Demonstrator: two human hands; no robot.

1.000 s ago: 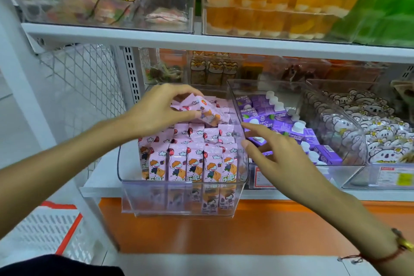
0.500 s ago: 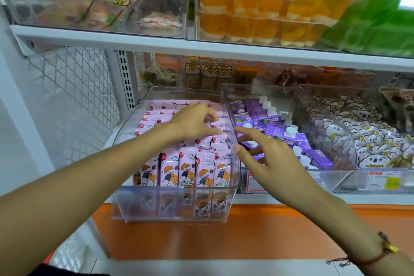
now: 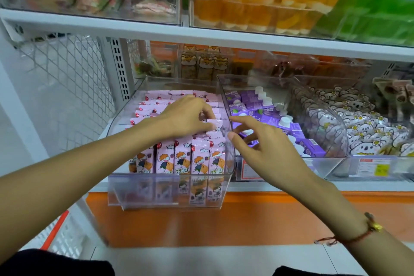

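Note:
A clear plastic bin point(image 3: 165, 195) juts out from the lower shelf, packed with upright pink snack packets point(image 3: 186, 159) printed with a cartoon child. My left hand point(image 3: 186, 116) reaches into the bin from the left, and its curled fingertips pinch the top of one pink packet point(image 3: 214, 123) in the right-hand row. My right hand point(image 3: 266, 148) hovers at the bin's right wall with fingers spread and relaxed, holding nothing. A red string bracelet point(image 3: 349, 236) is on that wrist.
Right of the pink bin stand a bin of purple cartons with white caps point(image 3: 266, 107) and a bin of koala-print packets point(image 3: 363, 132). The upper shelf point(image 3: 201, 33) holds orange jelly cups point(image 3: 257, 11) under a price tag reading 8.60. A wire mesh panel point(image 3: 67, 78) closes the left side.
My left hand carried a pink packet down from above the bin into the right-hand row. The view moved closer and lower. My right hand stayed at the bin's right wall.

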